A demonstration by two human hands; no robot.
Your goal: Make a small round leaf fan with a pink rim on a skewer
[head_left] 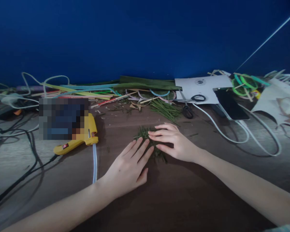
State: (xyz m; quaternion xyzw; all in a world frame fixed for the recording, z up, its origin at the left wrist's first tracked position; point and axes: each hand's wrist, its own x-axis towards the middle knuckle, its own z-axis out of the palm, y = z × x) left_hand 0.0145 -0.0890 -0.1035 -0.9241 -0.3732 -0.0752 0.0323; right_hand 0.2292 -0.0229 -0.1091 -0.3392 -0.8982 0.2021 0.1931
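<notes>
A dark brown wooden bench [183,193] is running up to a deep blue wall [135,32]. Left of the green leaf mat [145,132], a yellow glue gun [79,141] is lying among loose cables. The left hand [129,167] is lying flat and released, fingertips on the mat's near edge. The right hand [174,141] is pressing on the mat from the right, fingers straight, gripping nothing. Farther right of the mat, scissors [187,109], a phone [230,104] and a white cable [232,140] are lying.
</notes>
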